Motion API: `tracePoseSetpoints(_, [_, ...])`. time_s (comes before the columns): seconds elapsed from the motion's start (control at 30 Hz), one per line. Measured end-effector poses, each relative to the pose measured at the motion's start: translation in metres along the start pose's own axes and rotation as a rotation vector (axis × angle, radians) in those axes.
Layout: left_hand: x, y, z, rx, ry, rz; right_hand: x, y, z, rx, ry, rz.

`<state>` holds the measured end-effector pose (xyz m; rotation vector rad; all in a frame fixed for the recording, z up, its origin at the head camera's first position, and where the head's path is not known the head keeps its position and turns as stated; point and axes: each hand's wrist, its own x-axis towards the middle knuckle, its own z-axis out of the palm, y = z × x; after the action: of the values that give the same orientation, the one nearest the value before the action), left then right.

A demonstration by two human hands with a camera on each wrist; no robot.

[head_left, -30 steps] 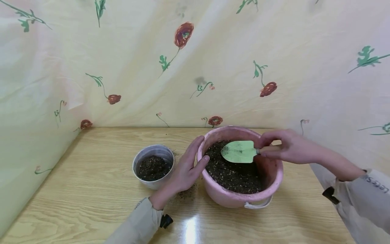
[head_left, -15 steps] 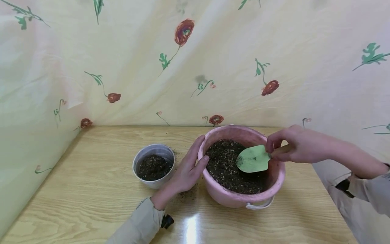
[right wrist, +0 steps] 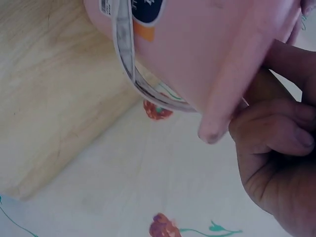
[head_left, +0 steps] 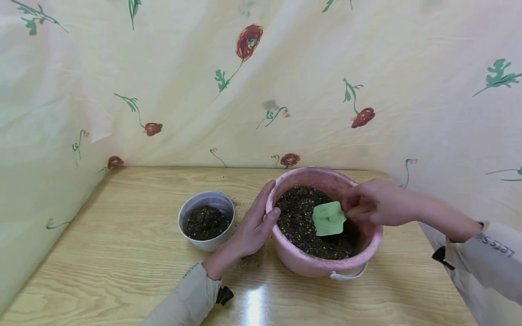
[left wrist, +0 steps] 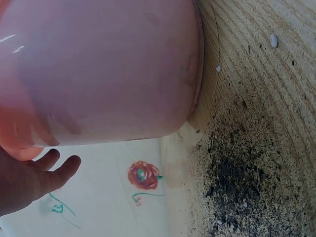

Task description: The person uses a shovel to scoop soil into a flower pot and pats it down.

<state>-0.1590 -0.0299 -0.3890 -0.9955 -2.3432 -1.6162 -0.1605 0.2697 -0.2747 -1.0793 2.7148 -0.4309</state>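
Observation:
A pink bucket (head_left: pixel 310 267) holds dark soil (head_left: pixel 302 226). On its left rim rests the left hand (head_left: pixel 253 226), thumb over the edge and fingers along the outside; the left wrist view shows fingertips (left wrist: pixel 69 168) beside the bucket's wall (left wrist: pixel 108 69). The right hand (head_left: pixel 377 201) grips the wooden handle (head_left: pixel 360 209) of a green trowel (head_left: pixel 328 219) above the right rim. The trowel's blade tilts down at the soil, its lower edge touching or just above it. In the right wrist view the right hand (right wrist: pixel 281 143) curls round the handle beside the rim (right wrist: pixel 237 74).
A small white pot (head_left: pixel 208 244) with soil stands left of the bucket, near the left forearm. Loose soil (left wrist: pixel 237 182) lies scattered on the wooden table (head_left: pixel 122 253) between them. A white bucket handle (head_left: pixel 348 275) hangs at the front. Flowered cloth (head_left: pixel 183 90) hangs behind and at both sides.
The trowel moved right and down, then slightly back left with its blade tilting toward the soil. The right hand moved with it. The left hand keeps its place on the rim.

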Motion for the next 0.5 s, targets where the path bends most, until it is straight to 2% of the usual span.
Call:
tracePoseSetpoints(0.1, [0.0005,-0.0001,0.0001,-0.007,0.000,0.005,0.0022,-0.0002,0.0020,0.024,0.007,-0.005])
tracePoseSetpoints(0.33, [0.0007,-0.0014,0.0005,-0.019,0.003,0.004,0.0065,-0.0045,0.0054,-0.012,0.018,0.053])
tracePoseSetpoints(0.5, [0.0000,-0.0012,0.0009,-0.027,-0.009,-0.008,0.0101,-0.0053,0.0080,0.027,0.014,0.062])
